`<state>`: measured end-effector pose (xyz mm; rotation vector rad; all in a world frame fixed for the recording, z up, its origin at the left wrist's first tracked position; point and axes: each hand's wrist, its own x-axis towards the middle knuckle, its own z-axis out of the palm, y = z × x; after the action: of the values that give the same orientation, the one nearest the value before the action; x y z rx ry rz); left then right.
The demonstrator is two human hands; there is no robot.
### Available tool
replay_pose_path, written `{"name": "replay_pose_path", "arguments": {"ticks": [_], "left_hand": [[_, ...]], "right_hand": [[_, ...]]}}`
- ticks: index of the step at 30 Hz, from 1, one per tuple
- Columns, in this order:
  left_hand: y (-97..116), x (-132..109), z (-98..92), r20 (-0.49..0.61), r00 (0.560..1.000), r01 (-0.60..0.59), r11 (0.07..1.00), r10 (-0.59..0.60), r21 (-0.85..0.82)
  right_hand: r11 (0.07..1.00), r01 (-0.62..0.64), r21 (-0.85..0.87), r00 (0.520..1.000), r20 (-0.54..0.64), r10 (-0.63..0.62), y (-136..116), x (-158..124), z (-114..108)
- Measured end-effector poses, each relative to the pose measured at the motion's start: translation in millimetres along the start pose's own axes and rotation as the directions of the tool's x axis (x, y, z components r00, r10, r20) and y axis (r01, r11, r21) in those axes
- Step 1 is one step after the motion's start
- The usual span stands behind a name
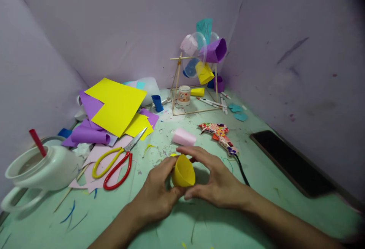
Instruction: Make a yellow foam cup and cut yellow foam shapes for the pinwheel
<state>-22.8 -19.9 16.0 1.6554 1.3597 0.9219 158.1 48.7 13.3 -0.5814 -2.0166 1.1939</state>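
Note:
Both hands meet near the middle of the green table [256, 173] around a yellow paper roll [183, 172] shaped like a small open cup. My left hand [158, 194] curls round its left side with the fingers closed on it. My right hand [212, 178] wraps over the top and right side, thumb pressed below. A pink paper roll [184, 137] lies just behind the hands.
Red and yellow scissors [118, 162] lie left on pink paper. Yellow paper sheets [116, 104] and purple sheets are piled behind. A patterned glue gun [221, 135], a stick-framed paper-cup wheel [201, 57], a white jug [40, 171] and a dark phone [288, 159] surround the hands.

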Motion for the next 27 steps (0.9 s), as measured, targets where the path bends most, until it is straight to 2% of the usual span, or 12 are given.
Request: {"name": "replay_pose_path", "arguments": {"ticks": [2,5,9,14,18,23,27], "left_hand": [[-2.3,0.5,3.8,-0.012,0.999,-0.046,0.999,0.046,0.010],[-7.9,1.2,8.1,-0.060,0.998,-0.035,0.999,0.037,0.037],[-13.1,1.4,11.3,-0.108,0.991,-0.064,0.994,0.073,0.087],[-14.4,-0.2,10.9,-0.068,0.976,-0.196,0.971,0.207,0.138],[-16.9,-0.9,10.6,-0.092,0.973,-0.191,0.965,0.210,0.180],[-19.7,1.8,11.9,-0.040,0.965,-0.247,0.945,0.261,0.215],[-20.4,3.7,14.0,-0.090,0.964,-0.224,0.947,0.250,0.230]], "right_hand": [[0.999,0.018,-0.048,1.000,-0.025,-0.019,2.1,-0.9,3.2],[0.997,0.041,-0.060,0.997,-0.068,-0.045,5.6,-1.2,4.0],[0.978,0.196,-0.074,0.979,-0.048,-0.200,8.8,-1.9,3.7],[0.939,0.322,-0.120,0.945,-0.016,-0.326,8.8,-5.6,8.8],[0.953,0.284,-0.107,0.958,-0.004,-0.286,6.2,-5.3,8.2],[0.955,0.290,-0.068,0.957,0.026,-0.289,10.6,-2.9,7.6],[0.960,0.270,-0.075,0.963,0.024,-0.268,13.9,-3.5,9.4]]}}
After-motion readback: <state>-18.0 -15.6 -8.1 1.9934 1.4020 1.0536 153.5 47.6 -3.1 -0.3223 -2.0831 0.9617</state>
